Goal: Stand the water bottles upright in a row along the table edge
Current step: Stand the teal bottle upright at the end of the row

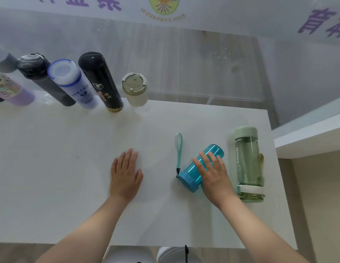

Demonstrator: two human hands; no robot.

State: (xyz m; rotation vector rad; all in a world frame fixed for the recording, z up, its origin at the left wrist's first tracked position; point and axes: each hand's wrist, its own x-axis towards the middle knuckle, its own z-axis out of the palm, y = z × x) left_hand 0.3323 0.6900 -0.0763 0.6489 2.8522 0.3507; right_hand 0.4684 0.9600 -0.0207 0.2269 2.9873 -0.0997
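A white table (70, 186) is seen from above. A blue bottle (198, 168) is lying on its side on the table, with its cap towards the person and its strap (179, 152) stretched out beside it. The right hand (214, 173) is laid flat on top of this bottle, with the fingers spread out and not closed around it. The left hand (125, 175) is pressed flat on the table, fingers straight and holding nothing. A green bottle (248, 164) is lying just to the right. Five bottles are stood up along the far edge, ending with a short pale bottle (136, 92)
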